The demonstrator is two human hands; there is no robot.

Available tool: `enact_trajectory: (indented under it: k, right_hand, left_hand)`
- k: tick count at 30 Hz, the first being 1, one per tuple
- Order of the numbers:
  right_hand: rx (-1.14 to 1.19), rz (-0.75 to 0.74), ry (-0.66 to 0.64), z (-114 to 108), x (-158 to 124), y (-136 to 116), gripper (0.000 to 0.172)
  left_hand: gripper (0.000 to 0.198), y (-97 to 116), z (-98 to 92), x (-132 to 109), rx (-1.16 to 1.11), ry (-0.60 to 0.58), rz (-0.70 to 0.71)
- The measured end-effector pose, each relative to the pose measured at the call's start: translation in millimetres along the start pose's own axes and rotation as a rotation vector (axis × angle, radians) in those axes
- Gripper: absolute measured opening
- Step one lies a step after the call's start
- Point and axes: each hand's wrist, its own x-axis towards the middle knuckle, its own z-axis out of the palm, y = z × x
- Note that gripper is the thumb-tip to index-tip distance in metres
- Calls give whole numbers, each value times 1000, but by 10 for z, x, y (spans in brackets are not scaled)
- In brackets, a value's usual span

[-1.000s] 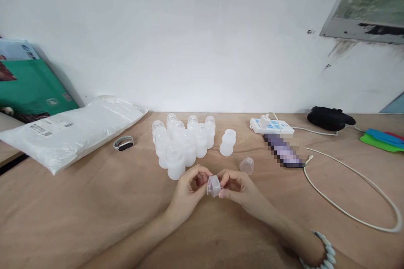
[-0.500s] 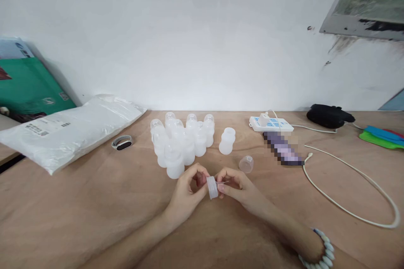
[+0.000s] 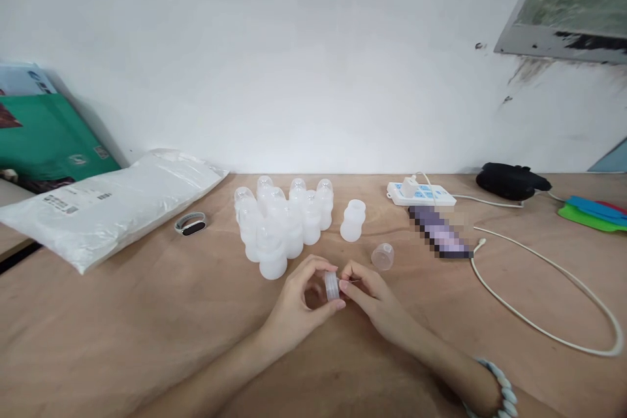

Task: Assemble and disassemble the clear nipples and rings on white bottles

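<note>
My left hand grips a whitish ribbed bottle collar by its rim, thumb below and fingers above. My right hand pinches a thin clear nipple at the collar's right side; the fingers hide most of it. Just beyond the hands stand several small white baby bottles with clear domed caps, grouped closely. To their right, one uncapped bottle is upright by itself. A loose clear cap rests on the wooden table past my right hand.
A white plastic package and a wristband lie at left. At right are a power strip, a pixelated phone, a looped white cable, a black case and coloured flat pieces. A wall stands behind.
My left hand has shifted slightly right and its thumb now reaches along the collar's lower edge. The collar has turned a little; my right hand keeps its pinch.
</note>
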Motion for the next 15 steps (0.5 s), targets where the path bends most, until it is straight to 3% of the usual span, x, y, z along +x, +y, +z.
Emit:
enact_trajectory:
  k: [5,15]
  right_hand:
    - [-109,-14,-21,-27,-14,-69,32]
    - [58,52,-101,-79,-11,-252,29]
  left_hand:
    - [29,31,-9,17,-56,-23,-59]
    - [32,40,-67,101,-416,-163,-103]
